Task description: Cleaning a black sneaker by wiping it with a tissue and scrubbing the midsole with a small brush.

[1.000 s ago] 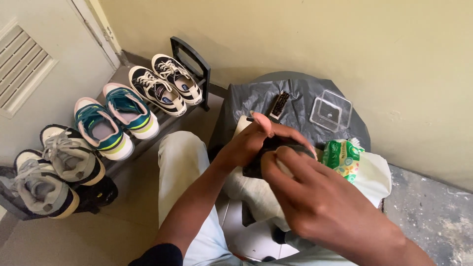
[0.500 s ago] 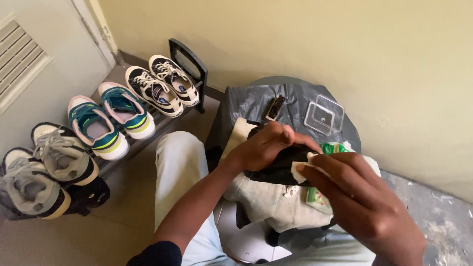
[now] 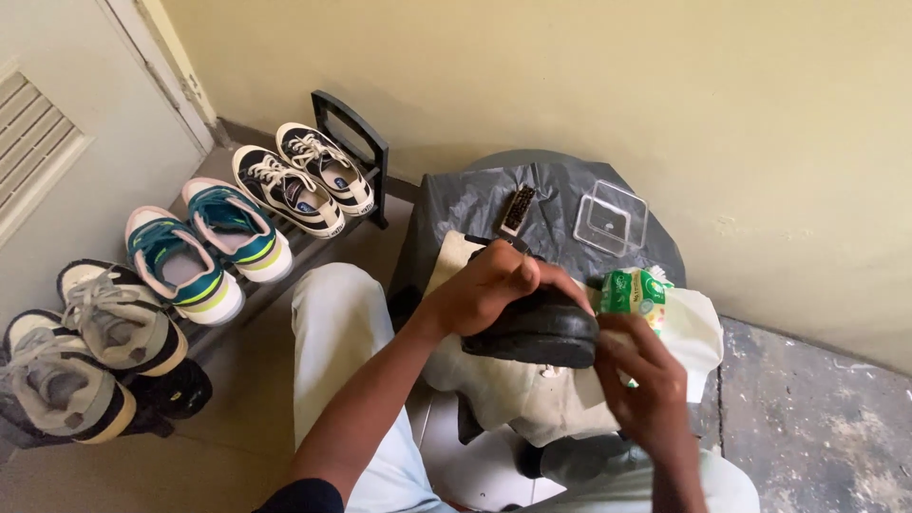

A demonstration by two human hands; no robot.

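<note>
My left hand (image 3: 492,290) grips a black shoe (image 3: 537,331) from above, holding it over a beige cloth (image 3: 513,394) on my lap. My right hand (image 3: 641,385) is at the toe end of the shoe, fingers curled around something pale, likely a wipe, pressed against the shoe. A green and yellow wipes packet (image 3: 635,293) lies just beyond the shoe on a white bag (image 3: 698,332).
A round table covered in grey plastic (image 3: 475,204) holds a small dark brush (image 3: 518,210) and a clear plastic box (image 3: 611,217). A black shoe rack (image 3: 356,142) at left carries several pairs of sneakers (image 3: 214,242). Wall behind, door at left.
My right hand slid down from over the shoe to its toe end, uncovering the shoe. The view has shifted slightly left and up.
</note>
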